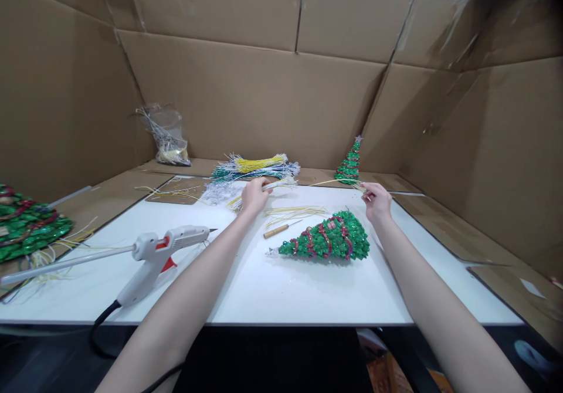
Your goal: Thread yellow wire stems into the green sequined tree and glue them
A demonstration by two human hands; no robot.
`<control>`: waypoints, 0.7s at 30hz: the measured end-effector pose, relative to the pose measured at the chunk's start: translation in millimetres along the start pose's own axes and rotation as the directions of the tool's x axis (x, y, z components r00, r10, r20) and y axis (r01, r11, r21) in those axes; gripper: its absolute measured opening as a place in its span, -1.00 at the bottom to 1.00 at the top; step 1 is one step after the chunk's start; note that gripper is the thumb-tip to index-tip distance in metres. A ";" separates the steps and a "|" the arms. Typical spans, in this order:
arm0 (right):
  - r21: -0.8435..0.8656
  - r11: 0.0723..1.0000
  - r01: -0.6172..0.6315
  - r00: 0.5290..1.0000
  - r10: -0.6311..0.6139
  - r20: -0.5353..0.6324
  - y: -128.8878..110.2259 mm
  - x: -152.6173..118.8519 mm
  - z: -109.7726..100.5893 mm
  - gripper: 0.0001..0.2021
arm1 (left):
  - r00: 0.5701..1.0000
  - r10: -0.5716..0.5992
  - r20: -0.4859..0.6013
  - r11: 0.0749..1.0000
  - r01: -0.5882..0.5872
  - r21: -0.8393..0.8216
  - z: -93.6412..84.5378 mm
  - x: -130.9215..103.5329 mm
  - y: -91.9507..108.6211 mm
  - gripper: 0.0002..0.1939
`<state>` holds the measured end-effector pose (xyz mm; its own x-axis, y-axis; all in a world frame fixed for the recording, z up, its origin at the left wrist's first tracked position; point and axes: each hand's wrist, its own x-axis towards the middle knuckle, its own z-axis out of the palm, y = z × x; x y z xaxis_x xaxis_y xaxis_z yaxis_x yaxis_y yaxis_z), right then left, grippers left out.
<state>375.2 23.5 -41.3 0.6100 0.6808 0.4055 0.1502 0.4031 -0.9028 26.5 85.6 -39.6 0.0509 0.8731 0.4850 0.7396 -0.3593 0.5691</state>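
Right hand (377, 201), fingertips pinched together, has a few yellow strands (358, 186) just beyond the wide base of the lying tree (329, 237). My left hand (255, 195), its fingers bent inward, closes on a white-tipped bundle (281, 183) beyond that tree's pointed end; how tightly it grips, I can't tell.

Fine strands like these tangle easily, so I'd do well to pinch lightly near the ends, lift one clear before moving it sideways, and steady the bundle without crushing it. Keeping both forearms off the tree seems wise too.

Loose strands (297, 210) lie on the tabletop (281, 299) just beyond the tree, and the awl (276, 231) is beside its tip, so I'd watch that point. Farther beyond the tree are the heaped bundles (259, 164) and a standing tree (350, 164). Well to its left, past my left forearm, sits the glue gun (153, 258); its nozzle could be hot, so I'd keep my skin and the strands away from it.
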 end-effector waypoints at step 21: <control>-0.411 0.820 0.398 0.802 -0.094 0.590 7.8 -21.8 16.4 -0.80 | 0.985 0.084 0.149 0.983 -0.107 0.150 4.8 -0.7 4.0 -0.75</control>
<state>350.2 21.8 -54.9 0.0157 0.8691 0.4945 0.6857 0.3505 -0.6379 32.6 85.2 -40.8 0.2125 0.8789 0.4270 0.8222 -0.3970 0.4080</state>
